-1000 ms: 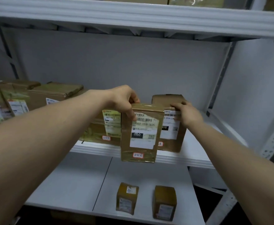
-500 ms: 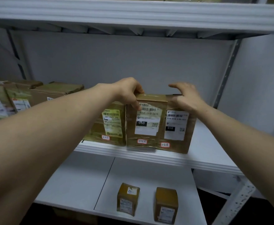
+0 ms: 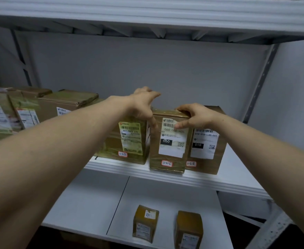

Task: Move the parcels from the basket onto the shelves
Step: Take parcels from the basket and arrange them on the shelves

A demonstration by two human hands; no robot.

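A brown parcel with a white "060" label (image 3: pixel 171 146) stands upright on the white middle shelf (image 3: pixel 201 178), its front edge at the shelf's lip. It sits between the parcel with a yellow-green label (image 3: pixel 127 141) and the "010" parcel (image 3: pixel 206 146). My left hand (image 3: pixel 144 105) holds its upper left corner, thumb down the front left edge. My right hand (image 3: pixel 194 115) rests on its top right, fingers on the front label. The basket is out of view.
More brown parcels (image 3: pixel 45 106) line the middle shelf to the left. Two small parcels (image 3: pixel 145 225) (image 3: pixel 188 230) stand on the lower shelf (image 3: pixel 86 203). Another shelf (image 3: pixel 147 13) runs overhead. A metal upright (image 3: pixel 259 81) stands at the right; bare shelf lies beside it.
The "060" parcel went from hanging in front of the shelf edge to standing on the shelf between its neighbours. My right hand shifted from the "010" parcel onto the "060" parcel's top.
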